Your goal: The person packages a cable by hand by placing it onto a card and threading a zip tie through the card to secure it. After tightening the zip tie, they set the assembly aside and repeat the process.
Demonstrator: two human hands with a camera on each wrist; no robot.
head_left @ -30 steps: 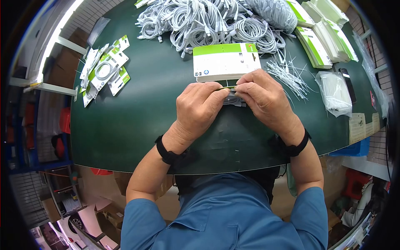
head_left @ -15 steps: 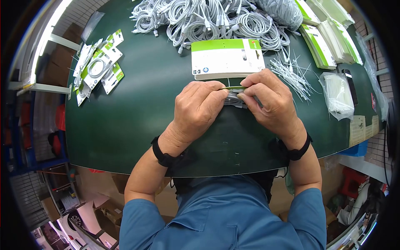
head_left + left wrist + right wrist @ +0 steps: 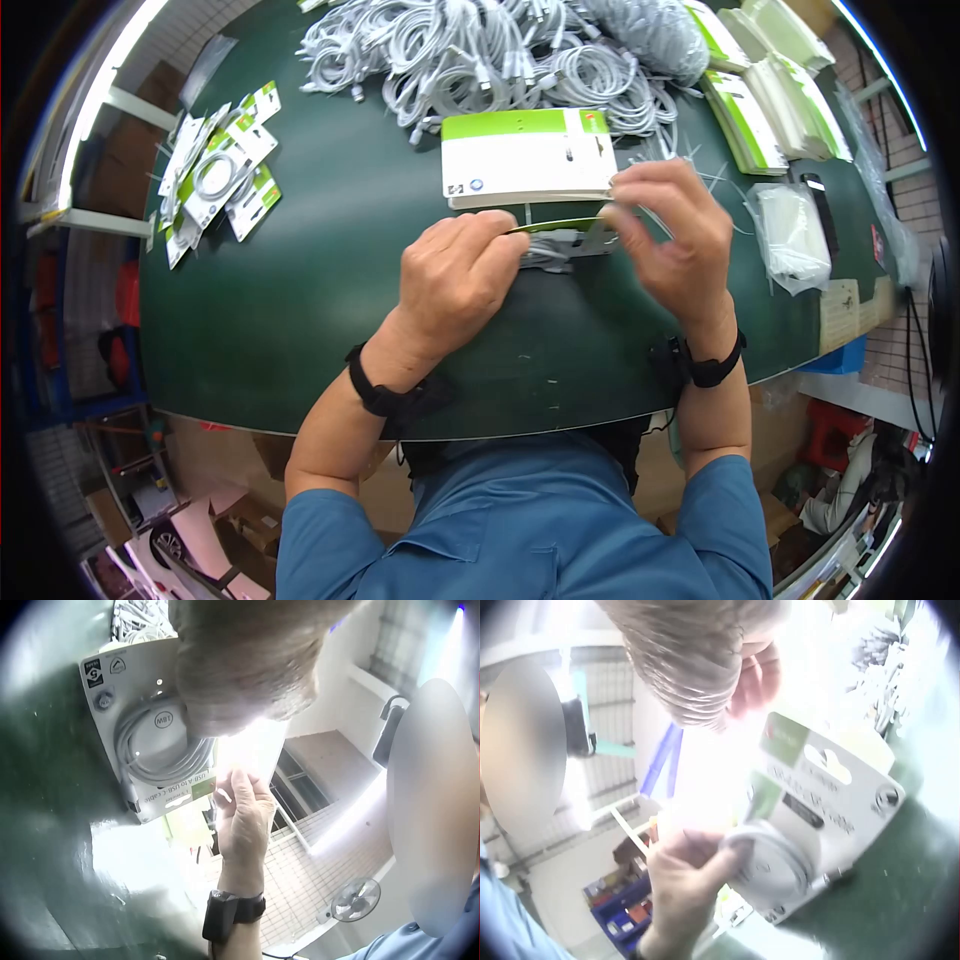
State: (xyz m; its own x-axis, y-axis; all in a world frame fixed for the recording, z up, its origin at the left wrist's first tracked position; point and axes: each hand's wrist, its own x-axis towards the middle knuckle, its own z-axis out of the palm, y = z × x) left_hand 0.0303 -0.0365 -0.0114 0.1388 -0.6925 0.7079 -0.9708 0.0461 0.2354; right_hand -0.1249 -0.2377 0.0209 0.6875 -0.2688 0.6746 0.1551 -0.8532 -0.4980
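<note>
A retail card [image 3: 109, 724] carries a coiled grey-white cable [image 3: 127, 746]; its print, upside down in the left wrist view, reads USB-A to USB-C cable. My left hand [image 3: 455, 275] pinches one end of this card, which stands tilted over the table with the coil toward me. My right hand [image 3: 680, 240] is beside the other end, thumb and fingers parted, fingertips right by the card's corner. In the right wrist view the hanging hole and the coil show plainly. A thin white tie [image 3: 529, 213] sticks out behind the card's upper edge.
Just beyond lies a stack of blank-fronted cards [image 3: 525, 165]. A heap of coiled cables [image 3: 480, 60] covers the back. Finished-looking cards [image 3: 215, 175] with cables lie left. At right are more card stacks [image 3: 745, 120], a bag of white ties [image 3: 790, 235] and a dark phone-like object [image 3: 818, 210].
My right hand has loosened its pinch and drawn away to the right from the card's end. My left hand keeps its hold, and more of the card and coil shows. The head view has shifted slightly.
</note>
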